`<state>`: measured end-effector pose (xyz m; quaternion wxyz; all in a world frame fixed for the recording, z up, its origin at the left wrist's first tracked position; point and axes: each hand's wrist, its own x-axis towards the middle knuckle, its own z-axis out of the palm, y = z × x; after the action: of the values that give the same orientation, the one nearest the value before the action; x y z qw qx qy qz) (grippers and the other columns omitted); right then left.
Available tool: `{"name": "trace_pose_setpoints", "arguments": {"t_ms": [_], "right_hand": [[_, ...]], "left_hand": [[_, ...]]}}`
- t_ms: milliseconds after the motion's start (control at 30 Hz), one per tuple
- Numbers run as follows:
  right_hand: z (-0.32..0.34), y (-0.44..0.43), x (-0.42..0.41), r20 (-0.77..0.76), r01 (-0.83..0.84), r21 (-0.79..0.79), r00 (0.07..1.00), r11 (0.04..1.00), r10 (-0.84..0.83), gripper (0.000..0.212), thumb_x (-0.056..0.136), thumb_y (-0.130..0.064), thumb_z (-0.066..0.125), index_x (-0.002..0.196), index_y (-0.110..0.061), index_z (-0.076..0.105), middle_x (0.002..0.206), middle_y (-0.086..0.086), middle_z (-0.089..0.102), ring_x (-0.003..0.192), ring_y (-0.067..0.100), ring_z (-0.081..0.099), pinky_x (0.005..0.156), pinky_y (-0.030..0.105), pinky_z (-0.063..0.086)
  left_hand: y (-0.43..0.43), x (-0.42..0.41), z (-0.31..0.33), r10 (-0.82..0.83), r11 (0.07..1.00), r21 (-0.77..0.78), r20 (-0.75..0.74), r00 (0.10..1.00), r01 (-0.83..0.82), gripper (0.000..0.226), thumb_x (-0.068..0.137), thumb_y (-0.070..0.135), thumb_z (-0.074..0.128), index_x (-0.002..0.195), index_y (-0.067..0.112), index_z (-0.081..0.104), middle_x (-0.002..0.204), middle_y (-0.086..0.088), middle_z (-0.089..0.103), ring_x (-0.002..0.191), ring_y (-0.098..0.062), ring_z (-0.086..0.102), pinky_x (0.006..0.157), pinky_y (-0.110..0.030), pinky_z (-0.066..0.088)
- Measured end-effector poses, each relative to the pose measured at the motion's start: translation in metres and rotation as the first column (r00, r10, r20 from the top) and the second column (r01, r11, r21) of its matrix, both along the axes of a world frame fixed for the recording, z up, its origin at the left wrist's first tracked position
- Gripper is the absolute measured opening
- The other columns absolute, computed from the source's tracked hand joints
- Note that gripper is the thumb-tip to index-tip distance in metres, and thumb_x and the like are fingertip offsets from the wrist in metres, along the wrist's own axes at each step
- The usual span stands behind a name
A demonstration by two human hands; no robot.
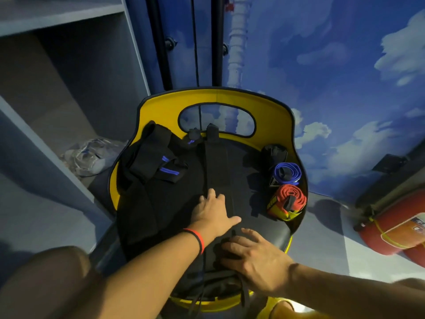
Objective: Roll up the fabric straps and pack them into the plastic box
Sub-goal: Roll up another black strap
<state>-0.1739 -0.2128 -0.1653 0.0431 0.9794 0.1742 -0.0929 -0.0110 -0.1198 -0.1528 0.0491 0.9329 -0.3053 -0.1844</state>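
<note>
A long black fabric strap (217, 164) lies flat down the middle of a yellow chair's black seat (279, 233). My left hand (213, 214) presses flat on it, fingers spread. My right hand (255, 259) rests on the strap's near end, fingers curled over a dark fold; whether it grips is unclear. Black straps with blue stripes (158, 166) lie heaped at the seat's left. A rolled blue strap (287, 172) and a rolled red strap (288, 200) sit at the seat's right edge, with a dark roll (274, 151) behind them. No plastic box can be made out.
The yellow chair back (161, 107) faces a blue cloud-painted wall (345, 65). Grey shelves (69, 100) stand to the left, holding a crumpled clear plastic bag (92, 155). A red cylinder (395, 229) lies on the floor at right. My knees fill the bottom corners.
</note>
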Motion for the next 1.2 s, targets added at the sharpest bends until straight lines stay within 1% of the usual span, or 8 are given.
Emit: {"name": "trace_pose_setpoints", "arguments": {"t_ms": [133,433,633,733,867,967,1067,1200], "right_hand": [[-0.004,0.005,-0.010,0.036,0.044,-0.044,0.998,0.998,-0.042,0.050,0.094,-0.045,0.036,0.139,-0.036,0.056,0.128,0.001,0.059,0.111,0.025,0.060,0.110,0.052,0.042],[-0.019,-0.003,-0.012,0.118,-0.038,0.006,0.992,0.999,0.037,0.043,0.099,-0.045,0.045,0.139,-0.035,0.058,0.136,0.000,0.062,0.119,0.024,0.060,0.115,0.051,0.038],[-0.016,-0.005,-0.009,0.080,0.026,0.102,0.996,0.994,-0.035,0.047,0.099,-0.056,0.037,0.139,-0.042,0.056,0.138,-0.005,0.054,0.123,0.021,0.055,0.118,0.054,0.033],[-0.017,-0.005,-0.013,0.092,0.075,0.191,0.991,0.979,-0.094,0.044,0.100,-0.058,0.037,0.135,-0.044,0.059,0.135,-0.007,0.053,0.120,0.018,0.055,0.117,0.054,0.034],[-0.015,-0.006,-0.015,0.027,0.125,0.243,0.990,0.962,-0.135,0.044,0.100,-0.052,0.036,0.137,-0.043,0.057,0.139,-0.008,0.048,0.125,0.018,0.049,0.120,0.053,0.028],[-0.011,-0.005,-0.015,-0.018,0.147,0.272,0.989,0.951,-0.147,0.054,0.097,-0.050,0.027,0.142,-0.039,0.054,0.147,-0.008,0.042,0.135,0.017,0.041,0.123,0.050,0.017],[-0.009,-0.003,-0.019,-0.022,0.154,0.317,0.988,0.936,-0.155,0.060,0.094,-0.050,0.023,0.145,-0.036,0.053,0.150,-0.008,0.041,0.139,0.014,0.037,0.125,0.046,0.009],[-0.011,-0.002,-0.021,0.018,0.196,0.349,0.976,0.917,-0.216,0.051,0.094,-0.056,0.045,0.138,-0.032,0.057,0.138,-0.012,0.055,0.132,0.009,0.046,0.125,0.046,0.002]], "left_hand": [[-0.022,-0.007,0.003,0.106,0.994,0.006,0.090,0.990,-0.107,0.073,0.085,0.062,0.070,0.143,0.025,0.044,0.153,-0.007,0.032,0.132,-0.034,0.043,0.085,-0.040,0.055],[-0.029,0.002,-0.004,0.194,0.981,-0.023,0.059,0.979,-0.193,0.061,0.084,0.052,0.077,0.133,0.027,0.053,0.151,-0.008,0.035,0.129,-0.032,0.047,0.074,-0.036,0.051],[0.015,0.017,0.015,-0.052,0.992,-0.119,-0.122,0.991,0.037,0.037,0.092,0.061,0.062,0.107,0.027,0.065,0.133,0.006,0.047,0.124,-0.020,0.046,0.101,-0.042,0.046],[0.050,0.000,0.028,-0.286,0.948,-0.190,-0.154,0.946,0.256,0.036,0.095,0.059,0.058,0.090,0.026,0.070,0.109,0.013,0.060,0.103,-0.013,0.059,0.092,-0.042,0.051],[0.087,-0.029,0.042,-0.434,0.899,-0.136,-0.391,0.812,0.415,0.050,0.077,0.080,0.063,0.104,0.038,0.059,0.103,0.017,0.061,0.094,-0.009,0.059,0.087,-0.042,0.053],[0.102,-0.051,0.022,-0.533,0.846,-0.119,-0.204,0.821,0.519,0.047,0.083,0.049,0.075,0.118,0.037,0.046,0.119,0.012,0.052,0.110,-0.014,0.052,0.108,-0.037,0.041],[0.109,-0.059,0.002,-0.504,0.847,-0.218,-0.033,0.863,0.486,0.036,0.092,0.025,0.067,0.120,0.034,0.045,0.124,0.015,0.054,0.123,-0.010,0.051,0.128,-0.034,0.014],[0.107,-0.051,0.000,-0.398,0.892,-0.269,-0.085,0.913,0.364,0.033,0.093,0.026,0.069,0.098,0.043,0.041,0.084,0.022,0.051,0.105,-0.010,0.060,0.129,-0.036,0.006]]}}
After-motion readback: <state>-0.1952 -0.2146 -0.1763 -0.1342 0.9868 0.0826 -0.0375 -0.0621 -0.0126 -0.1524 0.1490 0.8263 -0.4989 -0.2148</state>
